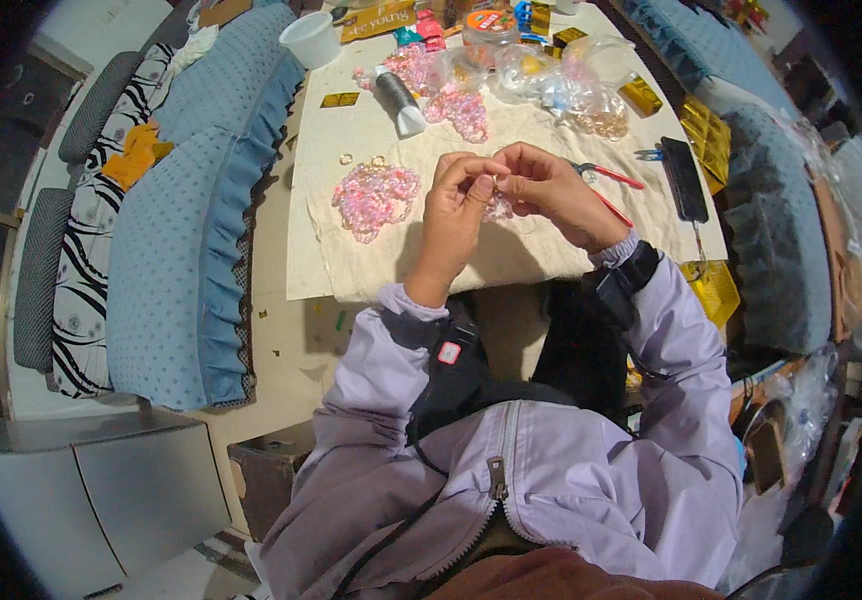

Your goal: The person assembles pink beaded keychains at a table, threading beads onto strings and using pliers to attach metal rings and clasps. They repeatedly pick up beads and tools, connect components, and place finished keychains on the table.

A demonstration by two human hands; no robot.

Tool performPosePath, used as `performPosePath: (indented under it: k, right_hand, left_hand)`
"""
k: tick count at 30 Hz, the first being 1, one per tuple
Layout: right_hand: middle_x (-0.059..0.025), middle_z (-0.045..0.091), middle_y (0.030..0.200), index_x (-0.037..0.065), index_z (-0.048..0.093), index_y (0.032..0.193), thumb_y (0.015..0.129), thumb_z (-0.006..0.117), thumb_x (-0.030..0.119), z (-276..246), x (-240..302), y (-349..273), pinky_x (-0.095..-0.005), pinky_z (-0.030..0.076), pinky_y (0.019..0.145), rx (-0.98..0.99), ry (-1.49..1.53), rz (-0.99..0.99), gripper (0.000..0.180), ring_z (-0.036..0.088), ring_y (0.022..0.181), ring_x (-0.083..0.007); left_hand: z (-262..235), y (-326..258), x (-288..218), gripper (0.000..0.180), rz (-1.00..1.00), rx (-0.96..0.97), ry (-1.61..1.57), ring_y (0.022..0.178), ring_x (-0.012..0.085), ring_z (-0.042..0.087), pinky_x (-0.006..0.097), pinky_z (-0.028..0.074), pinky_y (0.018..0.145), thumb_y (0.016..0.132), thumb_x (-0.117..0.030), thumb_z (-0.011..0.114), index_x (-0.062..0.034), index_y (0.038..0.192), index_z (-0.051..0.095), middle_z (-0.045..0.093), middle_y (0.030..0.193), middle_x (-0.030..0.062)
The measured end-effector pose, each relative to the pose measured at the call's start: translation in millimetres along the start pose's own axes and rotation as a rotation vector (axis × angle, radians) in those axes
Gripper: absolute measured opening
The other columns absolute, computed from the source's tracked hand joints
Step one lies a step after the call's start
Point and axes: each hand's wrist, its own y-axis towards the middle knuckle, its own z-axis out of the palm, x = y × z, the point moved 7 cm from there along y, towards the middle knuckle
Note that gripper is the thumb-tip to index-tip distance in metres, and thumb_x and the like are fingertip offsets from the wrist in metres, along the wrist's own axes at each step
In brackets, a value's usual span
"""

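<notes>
Small pink beaded piece (498,205), pinched between fingertips, above cream cloth

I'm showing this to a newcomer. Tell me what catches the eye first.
Both hands, the left hand and right hand, meet at the table's middle, pinching small pink beads. A heap of pink beads lies left of them on the cream cloth; red-handled pliers lie right.
</notes>
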Motion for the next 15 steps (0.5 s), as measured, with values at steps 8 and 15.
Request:
performPosePath:
  k: [8, 15]
  right_hand:
    - [0.0053, 0.060, 0.090, 0.009, 0.062, 0.105, 0.099, 0.066, 0.020, 3, 21, -19, -0.0194, 0.039, 0.063, 0.024, -0.077, -0.047, 0.014, 0.050, 0.073, -0.0026]
    - [0.0028, 0.061, 0.091, 0.003, 0.060, 0.102, 0.096, 0.066, 0.010, -2, 59, -37, -0.0217, 0.048, 0.070, -0.123, -0.226, -0.328, 0.011, 0.057, 0.080, -0.0044]
  left_hand:
    - [12, -11, -5, 0.023, -0.085, -0.029, -0.302, 0.080, 0.0063, 0.055, 0.021, 0.043, 0.069, 0.103, -0.019, 0.062, -0.0033, 0.119, 0.057, 0.058, 0.095, 0.0009]
    - [16, -19, -11, 0.023, -0.122, 0.007, -0.267, 0.080, 0.0078, 0.055, 0.021, 0.043, 0.069, 0.101, -0.020, 0.065, -0.0043, 0.116, 0.057, 0.060, 0.096, 0.0014]
